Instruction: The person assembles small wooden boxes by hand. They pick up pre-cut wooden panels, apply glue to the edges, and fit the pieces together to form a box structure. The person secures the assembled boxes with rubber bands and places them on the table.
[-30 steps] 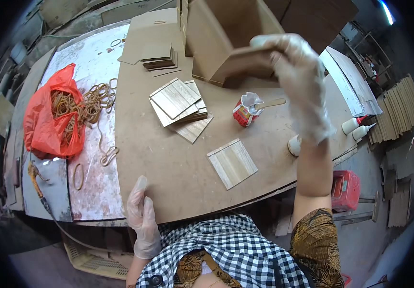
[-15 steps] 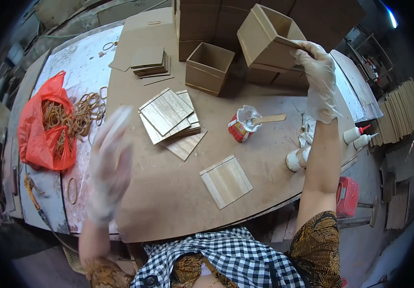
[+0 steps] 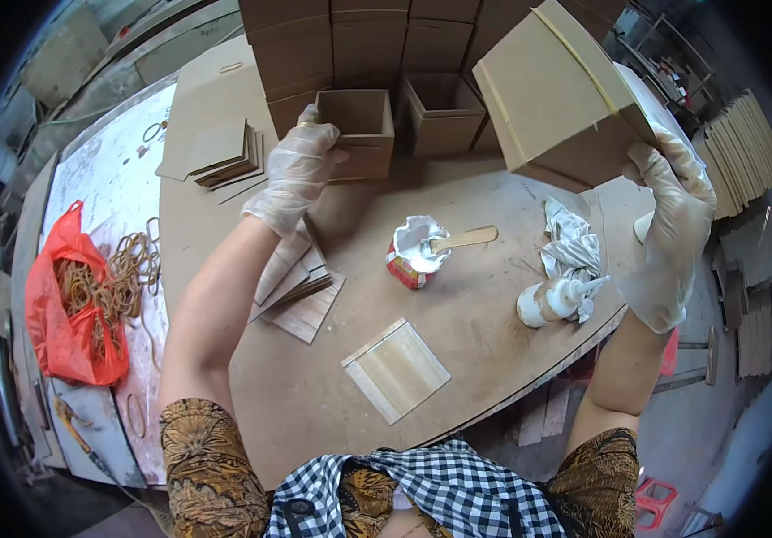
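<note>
My right hand (image 3: pixel 672 197), in a thin whitish glove, grips the lower right edge of a brown square wooden box (image 3: pixel 556 99). That box is raised and tilted, with a rubber band around it. My left hand (image 3: pixel 301 166), gloved as well, is closed at the left side of a smaller-looking open-topped box (image 3: pixel 363 161) standing on the table; the fingertips are partly hidden. Another open box (image 3: pixel 444 130) stands just to its right. Nearer me are a red tub of white paste (image 3: pixel 414 255) with a wooden stick (image 3: pixel 466 238) and a square striped wood panel (image 3: pixel 396 369).
Stacked brown boxes (image 3: pixel 368 49) wall off the table's far side. Wood panels (image 3: pixel 292 291) lie under my left forearm, thin brown boards (image 3: pixel 220 152) beyond. A red bag (image 3: pixel 54 332) of rubber bands is at left. A white glue bottle (image 3: pixel 543 305) and crumpled cloth (image 3: pixel 572 238) sit at right.
My left hand has swung forward and right to the standing box. My right hand has brought the raised box rightward and nearer, turning it. The whole view has shifted.
</note>
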`<state>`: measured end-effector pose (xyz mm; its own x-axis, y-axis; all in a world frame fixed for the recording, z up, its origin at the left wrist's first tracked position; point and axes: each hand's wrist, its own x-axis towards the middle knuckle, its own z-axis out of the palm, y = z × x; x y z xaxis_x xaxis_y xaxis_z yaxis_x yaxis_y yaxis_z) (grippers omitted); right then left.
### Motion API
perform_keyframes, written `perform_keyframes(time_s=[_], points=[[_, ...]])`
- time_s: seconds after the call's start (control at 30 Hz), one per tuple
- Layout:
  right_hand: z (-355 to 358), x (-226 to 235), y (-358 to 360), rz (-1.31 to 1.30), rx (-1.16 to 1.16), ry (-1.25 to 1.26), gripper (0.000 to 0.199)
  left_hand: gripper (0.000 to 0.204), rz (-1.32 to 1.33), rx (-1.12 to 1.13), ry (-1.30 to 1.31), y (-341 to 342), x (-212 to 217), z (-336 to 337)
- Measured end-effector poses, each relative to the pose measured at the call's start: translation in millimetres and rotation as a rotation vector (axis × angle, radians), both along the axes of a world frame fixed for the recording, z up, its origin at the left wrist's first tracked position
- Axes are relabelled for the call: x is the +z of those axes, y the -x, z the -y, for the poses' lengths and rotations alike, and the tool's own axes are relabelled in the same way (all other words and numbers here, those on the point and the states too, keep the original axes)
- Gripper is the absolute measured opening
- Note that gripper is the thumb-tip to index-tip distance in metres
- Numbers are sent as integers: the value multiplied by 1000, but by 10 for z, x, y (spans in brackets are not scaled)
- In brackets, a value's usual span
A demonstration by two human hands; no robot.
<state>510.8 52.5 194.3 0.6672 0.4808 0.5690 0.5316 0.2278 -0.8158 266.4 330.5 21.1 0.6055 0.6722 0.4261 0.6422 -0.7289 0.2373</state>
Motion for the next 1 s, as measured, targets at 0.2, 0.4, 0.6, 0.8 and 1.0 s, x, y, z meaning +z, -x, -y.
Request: perform_keyframes(time_s=[0.2, 0.4, 0.6, 0.8, 1.0], points=[[30, 24, 199, -24, 126, -87, 22, 29, 606, -69, 131, -425, -554, -420], [10, 39, 142, -1, 93, -78, 21, 30, 342, 84, -10, -598, -438, -189], [-100, 80, 261, 21, 111, -10, 22, 30, 388, 142, 102, -683, -252, -14], [-125, 73, 269, 70, 82, 14, 22, 30, 325, 183, 27, -764, -313, -18], [-273, 74, 466, 99, 75, 150, 22, 49, 279, 210, 174, -744, -206, 74]])
